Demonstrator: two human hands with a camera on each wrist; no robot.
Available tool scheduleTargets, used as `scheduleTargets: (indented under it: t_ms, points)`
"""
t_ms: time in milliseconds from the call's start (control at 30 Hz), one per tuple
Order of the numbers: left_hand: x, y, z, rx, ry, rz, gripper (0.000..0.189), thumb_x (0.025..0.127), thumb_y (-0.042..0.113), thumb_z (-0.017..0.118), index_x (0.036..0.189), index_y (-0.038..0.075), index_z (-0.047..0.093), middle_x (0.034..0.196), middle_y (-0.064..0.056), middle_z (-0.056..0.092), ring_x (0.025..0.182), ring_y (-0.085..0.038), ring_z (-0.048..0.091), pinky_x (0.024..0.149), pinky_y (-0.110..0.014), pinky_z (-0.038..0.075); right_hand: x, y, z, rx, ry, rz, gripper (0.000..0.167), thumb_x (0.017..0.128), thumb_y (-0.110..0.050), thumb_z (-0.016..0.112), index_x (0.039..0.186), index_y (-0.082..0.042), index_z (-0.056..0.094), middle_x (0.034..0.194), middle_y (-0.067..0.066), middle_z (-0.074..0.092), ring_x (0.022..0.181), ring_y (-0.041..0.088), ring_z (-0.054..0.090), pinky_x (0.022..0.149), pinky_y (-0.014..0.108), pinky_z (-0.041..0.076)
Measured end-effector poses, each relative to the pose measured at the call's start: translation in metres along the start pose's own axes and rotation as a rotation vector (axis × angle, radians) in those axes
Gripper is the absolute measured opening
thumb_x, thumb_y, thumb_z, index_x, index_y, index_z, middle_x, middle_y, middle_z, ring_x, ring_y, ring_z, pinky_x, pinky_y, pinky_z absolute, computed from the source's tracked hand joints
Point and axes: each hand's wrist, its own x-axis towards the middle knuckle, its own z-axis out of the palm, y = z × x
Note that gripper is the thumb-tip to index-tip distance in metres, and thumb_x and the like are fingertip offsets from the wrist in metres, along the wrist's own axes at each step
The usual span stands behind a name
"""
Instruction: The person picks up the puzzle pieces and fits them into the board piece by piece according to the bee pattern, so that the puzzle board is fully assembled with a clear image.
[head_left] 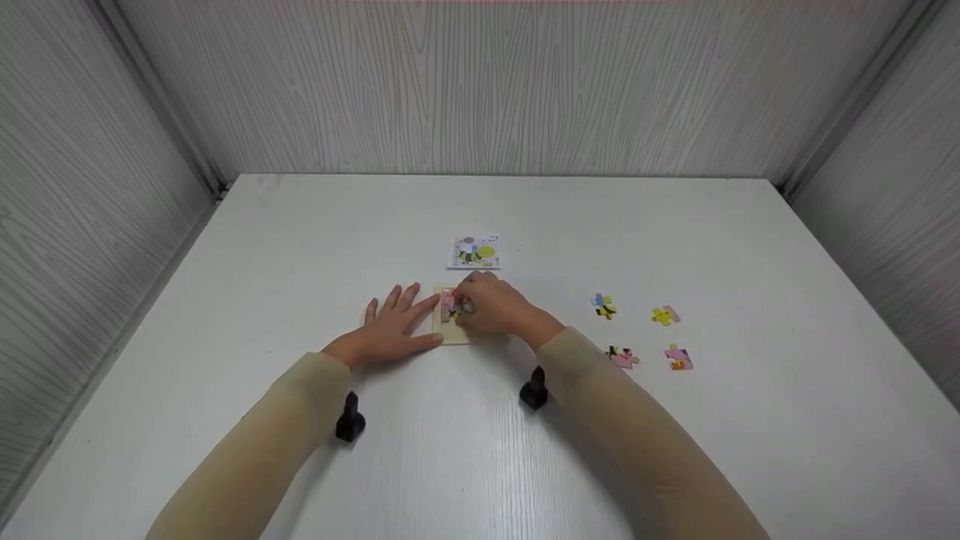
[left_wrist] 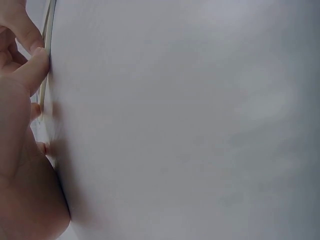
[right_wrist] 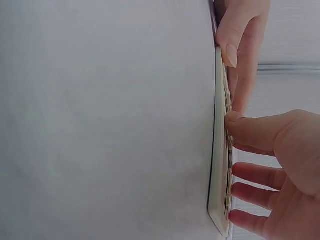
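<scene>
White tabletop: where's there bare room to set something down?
On the white tabletop: left of the left hand; behind the white rectangular bee-picture card, up to the grey wood-grain back wall; right of the four loose colourful jigsaw pieces. Crowded: the pale wooden puzzle tray, the right hand over it, the left at its edge.

No lettering can be read; the marks on the bee card (head_left: 474, 253) are too small.

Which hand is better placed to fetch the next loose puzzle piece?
Probably the right hand: the loose pieces lie on its side, while the left hand touches the left edge of the board.
</scene>
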Motion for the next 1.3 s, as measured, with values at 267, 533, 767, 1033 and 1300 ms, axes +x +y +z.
scheduleTargets:
  t_ms: [267,533,767,1033,1300]
  points:
    - [0.0013,-0.0007,0.0008,0.011,0.002,0.002,0.076,0.090,0.062,0.041,0.151,0.026,0.013,0.155,-0.012,-0.005,0.139,-0.036,-0.012,0.103,-0.061,-0.008,0.0006,-0.0018,0.0007,-0.012,0.003,0.024,0.033,0.087,-0.027,0.065,0.117,-0.011,0.063,0.116,0.005,0.055,0.104,0.020,0.048,0.091,0.036,0.041]
    - [-0.0014,-0.0001,-0.0010,-0.032,0.002,0.004,0.075,0.090,0.060,0.043,0.150,0.025,0.014,0.155,-0.012,-0.006,0.139,-0.034,-0.013,0.103,-0.059,-0.010,-0.0008,0.0008,0.0022,-0.008,0.051,-0.059,0.028,0.087,-0.024,0.067,0.112,-0.013,0.065,0.119,0.007,0.055,0.109,0.023,0.049,0.091,0.039,0.042]
    - [-0.0017,0.0009,-0.0015,-0.011,0.001,0.001,0.075,0.090,0.060,0.042,0.151,0.025,0.013,0.155,-0.012,-0.006,0.139,-0.034,-0.013,0.103,-0.060,-0.008,0.0000,0.0004,0.0024,-0.010,0.029,-0.042,0.023,0.088,-0.024,0.066,0.109,-0.014,0.068,0.121,0.008,0.054,0.111,0.024,0.048,0.092,0.039,0.041]
    - [-0.0021,0.0018,-0.0007,-0.013,0.000,0.000,0.075,0.090,0.061,0.041,0.150,0.027,0.013,0.155,-0.010,-0.006,0.139,-0.033,-0.013,0.103,-0.059,-0.008,-0.0013,-0.0002,0.0020,0.006,0.027,-0.042,0.021,0.088,-0.022,0.066,0.109,-0.020,0.069,0.117,0.007,0.055,0.108,0.022,0.048,0.092,0.039,0.041]
    - [-0.0011,0.0006,-0.0008,-0.012,-0.003,0.004,0.076,0.090,0.062,0.040,0.150,0.026,0.013,0.155,-0.011,-0.005,0.139,-0.034,-0.012,0.103,-0.059,-0.008,-0.0016,0.0012,0.0010,-0.015,0.017,-0.076,0.022,0.089,-0.022,0.065,0.110,-0.022,0.070,0.116,0.008,0.055,0.108,0.022,0.048,0.091,0.040,0.040]
